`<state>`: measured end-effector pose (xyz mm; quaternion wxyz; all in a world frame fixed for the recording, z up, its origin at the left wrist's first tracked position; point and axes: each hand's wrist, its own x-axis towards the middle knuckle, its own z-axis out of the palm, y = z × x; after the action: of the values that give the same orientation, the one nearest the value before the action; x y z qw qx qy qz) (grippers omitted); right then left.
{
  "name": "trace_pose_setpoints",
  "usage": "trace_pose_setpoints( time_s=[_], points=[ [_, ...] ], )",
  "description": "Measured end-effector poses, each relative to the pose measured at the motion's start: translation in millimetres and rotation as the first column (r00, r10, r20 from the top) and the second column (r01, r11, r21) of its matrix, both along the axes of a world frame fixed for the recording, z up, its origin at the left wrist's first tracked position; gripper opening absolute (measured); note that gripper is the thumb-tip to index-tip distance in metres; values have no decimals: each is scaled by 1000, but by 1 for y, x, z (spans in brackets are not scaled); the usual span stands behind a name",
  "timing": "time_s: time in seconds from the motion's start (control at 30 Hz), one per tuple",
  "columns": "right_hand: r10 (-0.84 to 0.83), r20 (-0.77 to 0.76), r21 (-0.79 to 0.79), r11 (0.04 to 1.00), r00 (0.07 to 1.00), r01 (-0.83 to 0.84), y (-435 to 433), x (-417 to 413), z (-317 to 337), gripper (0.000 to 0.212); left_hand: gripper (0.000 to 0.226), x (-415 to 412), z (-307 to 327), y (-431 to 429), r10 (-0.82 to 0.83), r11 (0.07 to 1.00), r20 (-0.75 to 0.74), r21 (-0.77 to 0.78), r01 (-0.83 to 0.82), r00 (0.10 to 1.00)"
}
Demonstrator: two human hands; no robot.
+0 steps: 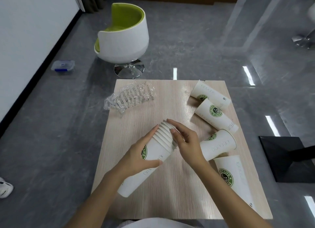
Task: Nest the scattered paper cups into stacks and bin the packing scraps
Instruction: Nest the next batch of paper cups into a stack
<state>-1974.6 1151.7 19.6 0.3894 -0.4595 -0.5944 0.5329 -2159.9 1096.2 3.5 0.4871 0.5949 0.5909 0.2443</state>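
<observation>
Wooden table (170, 185): plastic wrap (131, 96) (not yet binned) lies beyond your left hand (141, 152), which grips the nested stack (160, 147). Your right hand (185, 142) pinches its rims. Nesting is in hand; next, reach right for the loose cups (216, 115).

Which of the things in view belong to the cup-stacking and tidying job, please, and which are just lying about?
Job: nested cup stack, loose cups lying at right, crumpled plastic wrapper.
Lying about: green-lined chair, lidded box, white shoe, black base.
</observation>
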Motion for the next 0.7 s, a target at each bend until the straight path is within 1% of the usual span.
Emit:
trace_pose_setpoints(
  time_s=[0.17, 0.27, 0.37, 0.47, 0.6, 0.7],
  points=[
    [-72, -28, -25, 997, 997, 71, -3, 2, -5, 29, 108, 11, 6, 5, -46, 996, -166, 70, 59, 985],
    [-85, -23, -23, 996, 996, 85, -3, 4, -5, 29, 111, 18, 7, 7, -63, 991, -214, 101, 86, 975],
    [-88, -38, -31, 996, 995, 87, -2, 14, -3, 27, 110, 24, 5, 10, -71, 990, -199, 102, 92, 977],
    [-159, -53, -21, 987, 986, 158, 4, 29, -4, 25, 109, 30, 4, 13, -81, 991, -168, 89, 97, 982],
    [-275, 2, 21, 961, 962, 274, 19, 62, -15, 24, 109, 37, 0, 15, -100, 992, -143, 61, 109, 985],
    [-381, 101, 55, 924, 919, 377, 30, 92, -24, 24, 109, 42, -1, 16, -109, 992, -134, 43, 115, 985]
  ],
)
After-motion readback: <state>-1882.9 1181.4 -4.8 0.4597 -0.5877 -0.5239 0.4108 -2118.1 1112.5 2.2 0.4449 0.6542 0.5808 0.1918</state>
